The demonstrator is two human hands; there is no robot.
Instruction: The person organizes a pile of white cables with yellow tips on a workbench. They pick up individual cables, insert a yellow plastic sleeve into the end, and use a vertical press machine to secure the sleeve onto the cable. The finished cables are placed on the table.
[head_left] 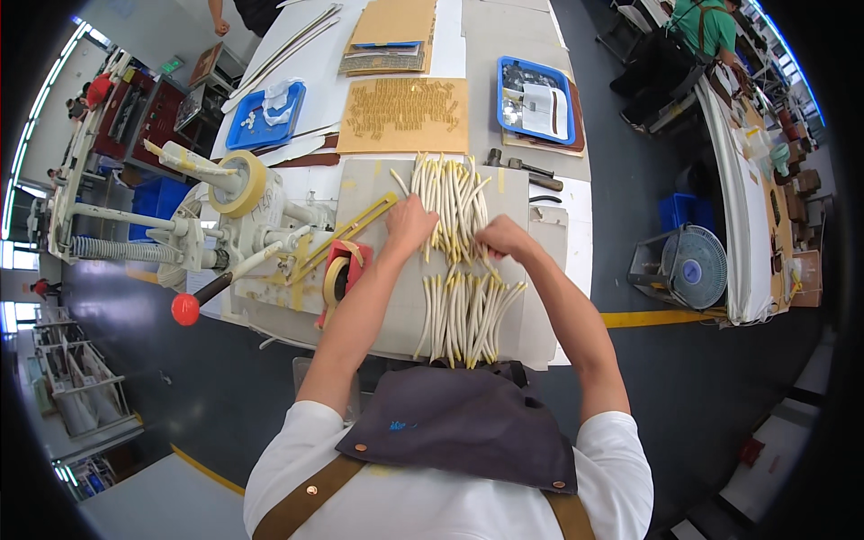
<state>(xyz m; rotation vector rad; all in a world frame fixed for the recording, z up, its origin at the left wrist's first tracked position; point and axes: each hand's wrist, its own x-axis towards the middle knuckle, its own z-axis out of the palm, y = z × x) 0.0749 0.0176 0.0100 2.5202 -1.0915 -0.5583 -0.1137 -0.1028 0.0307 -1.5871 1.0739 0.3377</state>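
Where the left side of the bench begins, a pale lever press (270, 209) stands with a red ball knob (185, 310) on its arm and a cream-coloured ring (238, 183) around its upper shaft. Just behind it lies a blue tray (236, 137) with crumpled white material inside. Next come a slanting yellow strip (353, 232) and, below it, a red tape dispenser (356, 257), which sits near the left forearm. The left hand (412, 223), its fingers bent, rests against the left edge of an upper row of white rods (445, 200) with yellowish ends; whether it grips any, I cannot tell. These rods lie roughly side by side on a grey mat (531, 333), some crossing, and a lower row of similar rods (462, 315) fans out nearer the apron (454, 423). Beyond the upper row is a brown board (349, 144) covered with small tan pieces. At the upper row's lower right edge, the right hand (504, 237) is closed in, fingers curled, its fingertips too hidden to show a hold. Farther right are a hammer (531, 168), a second blue tray (501, 101) and, on the floor, a fan (697, 267).
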